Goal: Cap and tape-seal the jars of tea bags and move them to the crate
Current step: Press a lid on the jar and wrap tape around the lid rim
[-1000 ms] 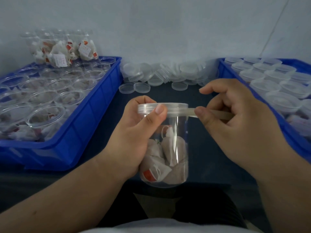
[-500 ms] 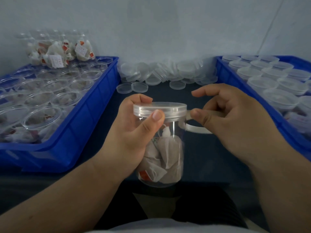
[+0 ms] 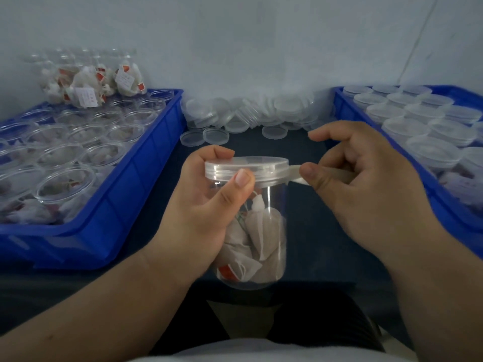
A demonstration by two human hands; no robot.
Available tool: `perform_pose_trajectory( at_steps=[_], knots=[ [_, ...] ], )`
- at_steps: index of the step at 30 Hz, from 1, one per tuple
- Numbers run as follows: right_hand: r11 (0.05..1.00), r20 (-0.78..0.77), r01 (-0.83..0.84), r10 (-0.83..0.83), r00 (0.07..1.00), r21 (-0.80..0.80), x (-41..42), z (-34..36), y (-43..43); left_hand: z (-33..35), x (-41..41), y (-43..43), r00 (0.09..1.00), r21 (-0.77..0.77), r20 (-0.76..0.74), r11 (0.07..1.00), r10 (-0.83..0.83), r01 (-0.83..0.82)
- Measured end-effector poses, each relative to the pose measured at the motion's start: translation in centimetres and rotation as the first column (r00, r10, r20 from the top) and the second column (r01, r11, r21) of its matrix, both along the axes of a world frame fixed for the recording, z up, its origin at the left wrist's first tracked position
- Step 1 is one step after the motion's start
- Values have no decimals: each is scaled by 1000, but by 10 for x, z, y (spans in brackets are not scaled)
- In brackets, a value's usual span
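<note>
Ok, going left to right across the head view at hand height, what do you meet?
Left blue crate, left hand, capped jar, tape strip, right hand, right blue crate.

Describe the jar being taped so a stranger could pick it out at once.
Look between the blue crate of open jars and the blue crate of capped jars, above the dark table. The left hand grips a clear jar of tea bags at its lid, while the right hand pinches a tape strip beside that lid. It is the only jar in hand.
</note>
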State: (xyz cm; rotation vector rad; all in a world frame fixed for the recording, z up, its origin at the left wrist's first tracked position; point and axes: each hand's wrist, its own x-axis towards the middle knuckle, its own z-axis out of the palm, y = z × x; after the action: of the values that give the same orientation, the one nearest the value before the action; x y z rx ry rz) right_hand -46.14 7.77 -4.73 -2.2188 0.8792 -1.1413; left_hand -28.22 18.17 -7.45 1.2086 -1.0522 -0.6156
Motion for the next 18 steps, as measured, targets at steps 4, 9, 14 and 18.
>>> perform_pose_trajectory(
  at_steps=[4,9,14,18],
  knots=[
    [1000,1,-26,26,1000,14,6,-6,1,-2,-1,2,999,20,-41,1000,-13,14],
    [994,-13,-61,63,998,86,11,-9,-1,-1,-1,3,996,49,-90,998,-22,27],
    [983,-73,-117,129,989,143,9,-7,-5,-2,1,4,986,87,-137,991,-91,104],
    [981,-87,-141,153,984,130,3,-4,-5,-2,-1,3,967,118,-224,981,-124,153]
  ],
)
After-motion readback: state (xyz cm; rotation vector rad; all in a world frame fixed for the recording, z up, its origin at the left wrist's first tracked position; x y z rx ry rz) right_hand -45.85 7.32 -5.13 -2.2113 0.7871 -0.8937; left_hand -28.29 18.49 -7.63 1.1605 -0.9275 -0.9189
